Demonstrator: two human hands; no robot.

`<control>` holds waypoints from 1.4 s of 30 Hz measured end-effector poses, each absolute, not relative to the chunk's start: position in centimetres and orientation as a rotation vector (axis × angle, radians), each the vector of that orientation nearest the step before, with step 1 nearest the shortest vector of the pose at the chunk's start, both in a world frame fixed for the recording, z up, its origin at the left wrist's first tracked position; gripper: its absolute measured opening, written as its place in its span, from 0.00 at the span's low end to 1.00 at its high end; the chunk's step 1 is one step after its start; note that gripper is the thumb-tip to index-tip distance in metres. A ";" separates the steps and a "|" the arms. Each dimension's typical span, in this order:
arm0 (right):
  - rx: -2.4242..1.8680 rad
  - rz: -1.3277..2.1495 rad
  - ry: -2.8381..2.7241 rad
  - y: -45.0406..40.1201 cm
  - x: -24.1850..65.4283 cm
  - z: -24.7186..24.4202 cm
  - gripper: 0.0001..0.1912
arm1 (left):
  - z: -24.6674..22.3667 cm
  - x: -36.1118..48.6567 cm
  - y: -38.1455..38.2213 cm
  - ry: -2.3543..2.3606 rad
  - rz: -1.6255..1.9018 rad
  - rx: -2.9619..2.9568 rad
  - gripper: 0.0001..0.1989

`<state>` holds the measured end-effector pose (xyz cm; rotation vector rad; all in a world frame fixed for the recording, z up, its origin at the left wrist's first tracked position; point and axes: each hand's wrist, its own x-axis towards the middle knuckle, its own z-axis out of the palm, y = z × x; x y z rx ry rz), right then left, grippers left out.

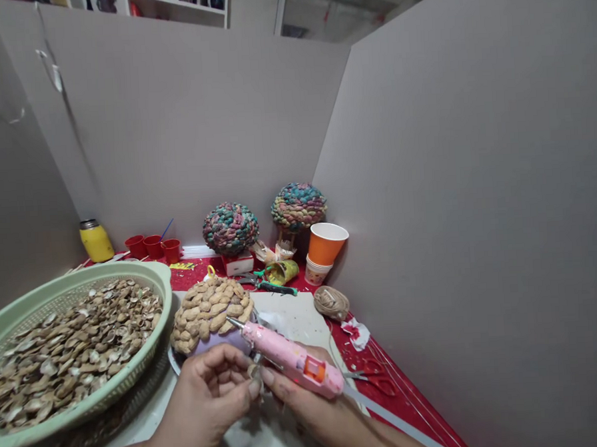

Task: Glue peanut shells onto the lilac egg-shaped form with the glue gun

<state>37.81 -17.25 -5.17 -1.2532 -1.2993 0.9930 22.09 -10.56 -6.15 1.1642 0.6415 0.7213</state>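
My left hand (pixel 212 391) pinches a small piece of shell (pixel 255 371) between thumb and fingertips, low in the centre. Just right of it, my right hand (pixel 307 390) is closed around a pink glue gun (pixel 290 354), whose metal tip points up and left. The fingertips of both hands nearly meet at the shell. Behind them sits a rounded purple form (pixel 222 341) covered on its upper part with rows of tan shells (pixel 210 308). The gun's tip is in front of these shells; whether it touches them I cannot tell.
A green basket (pixel 164 284) of shells stands at the left. Two coloured balls (pixel 230 228), red cups (pixel 153 247), a yellow jar (pixel 96 241), pliers (pixel 276 289) and an orange cup (pixel 326 249) are behind. Twine (pixel 331 303) and red scissors (pixel 379 378) lie right, beside a grey partition (pixel 468 208).
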 end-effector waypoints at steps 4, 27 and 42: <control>-1.248 0.903 -1.383 -17.2 38.1 -5.8 0.14 | -6.0 22.0 -10.6 0.653 0.726 1.213 0.15; -0.957 1.492 -0.913 -16.8 38.1 -7.8 0.26 | -5.2 22.0 -10.6 0.433 0.494 0.875 0.11; -1.316 0.780 -0.947 -14.3 44.2 -5.6 0.20 | -4.0 21.3 -9.8 0.378 0.471 0.845 0.12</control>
